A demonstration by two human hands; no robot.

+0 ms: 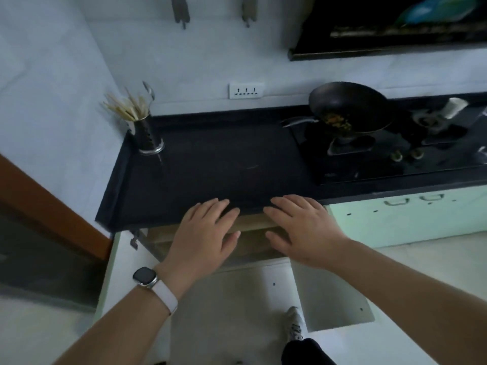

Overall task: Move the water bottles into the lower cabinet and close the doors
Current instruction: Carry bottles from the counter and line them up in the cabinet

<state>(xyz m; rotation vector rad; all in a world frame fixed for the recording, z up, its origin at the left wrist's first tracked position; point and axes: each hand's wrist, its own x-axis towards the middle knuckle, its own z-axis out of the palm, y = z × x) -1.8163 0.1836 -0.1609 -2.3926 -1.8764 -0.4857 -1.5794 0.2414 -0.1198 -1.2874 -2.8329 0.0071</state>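
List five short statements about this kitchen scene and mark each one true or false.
1. The left hand and right hand are both open and hold nothing. True.
2. Both cabinet doors are shut. False: the left door and right door stand open.
3. The wok sits on the stove with food in it. True.
4. A water bottle stands beside the wok. False: no bottle shows on the countertop.
5. The right wrist wears a watch. False: the watch is on the left wrist.
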